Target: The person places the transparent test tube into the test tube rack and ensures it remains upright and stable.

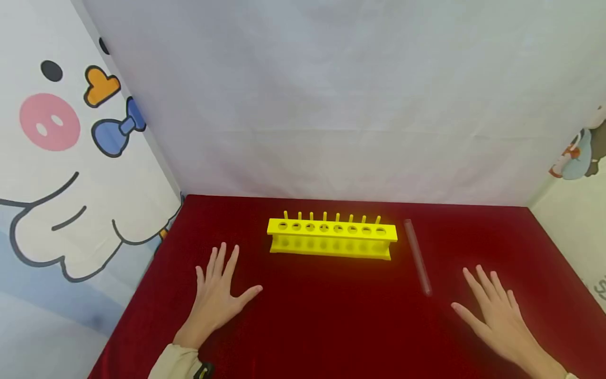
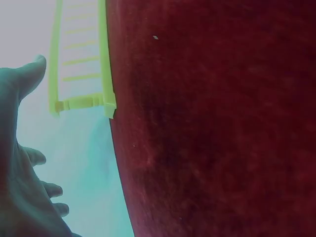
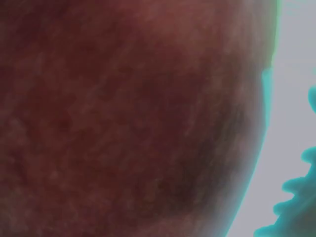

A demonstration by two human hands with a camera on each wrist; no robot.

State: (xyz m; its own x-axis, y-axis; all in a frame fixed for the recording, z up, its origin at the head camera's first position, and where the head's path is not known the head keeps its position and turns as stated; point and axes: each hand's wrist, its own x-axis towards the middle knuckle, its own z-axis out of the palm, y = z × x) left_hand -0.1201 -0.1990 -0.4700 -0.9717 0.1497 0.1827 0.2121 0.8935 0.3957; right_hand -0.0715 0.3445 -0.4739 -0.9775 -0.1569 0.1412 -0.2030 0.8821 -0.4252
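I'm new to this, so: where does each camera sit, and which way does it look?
Head: worn on the head, looking forward and down at the yellow test-tube rack and clear tube; left hand and right hand show.
Left wrist: on that wrist, facing red cloth and rack; hand partly shows.
Right wrist: on that wrist, facing mostly cloth; hand partly shows.
Head and left wrist share the rack.

I see a creased cream sleeve lower left in the frame, a black, yellow-marked band by its cuff; a pale sleeve edge peeks in lower right. Left hand and right hand are bare.
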